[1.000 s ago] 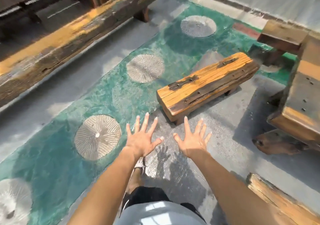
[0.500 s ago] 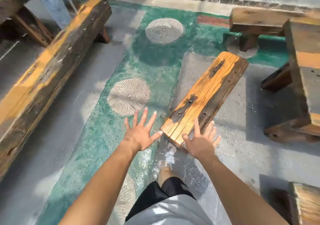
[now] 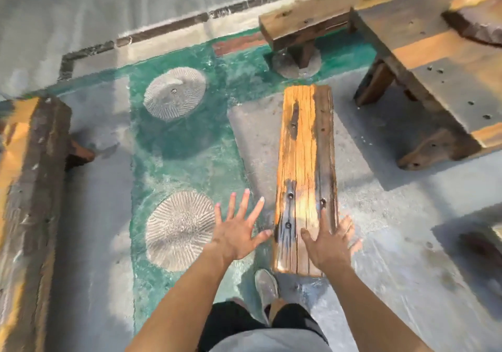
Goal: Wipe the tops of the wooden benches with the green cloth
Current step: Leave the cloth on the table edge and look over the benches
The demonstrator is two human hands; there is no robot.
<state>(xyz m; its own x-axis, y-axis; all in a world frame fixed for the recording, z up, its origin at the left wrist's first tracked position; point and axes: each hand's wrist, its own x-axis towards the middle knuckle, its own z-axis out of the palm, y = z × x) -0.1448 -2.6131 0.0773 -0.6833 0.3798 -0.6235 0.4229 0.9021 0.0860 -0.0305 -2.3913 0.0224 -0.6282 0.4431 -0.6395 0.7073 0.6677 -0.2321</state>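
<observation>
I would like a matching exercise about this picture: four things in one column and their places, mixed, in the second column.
1. left hand
2. right hand
3. grey shoe
4. long bench

a. at the picture's left edge
b. over the short bench, at its near end
c. over the green floor, fingers spread
d. on the ground by the short bench's near left corner

Pairs: 1-c, 2-b, 3-d, 4-a

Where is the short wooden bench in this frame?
In the head view, the short wooden bench stands just right of centre, its near end under the right hand, the table to its right.
</observation>
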